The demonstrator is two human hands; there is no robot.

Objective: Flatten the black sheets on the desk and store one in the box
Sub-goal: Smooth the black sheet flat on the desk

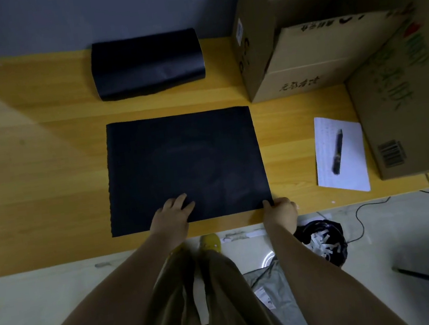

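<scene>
- Left hand [172, 212] flat, fingers spread, pressing the sheet's near edge; not gripping anything.
- Right hand [280, 209] pinches the near right corner of the flat black sheet [184, 163].
- Risk: lifting by that one corner while the left palm pins it could crease or tear the sheet.
- Risk: the sheet sits close to the surface [42, 164] front edge and could slide off if dragged.
- Second sheet [147, 64], curled, lies at the back, well apart from both hands.
- Open box [304, 61] is at far right; the paper with a pen [340, 155] sits between it and the right hand and might get swept.
</scene>
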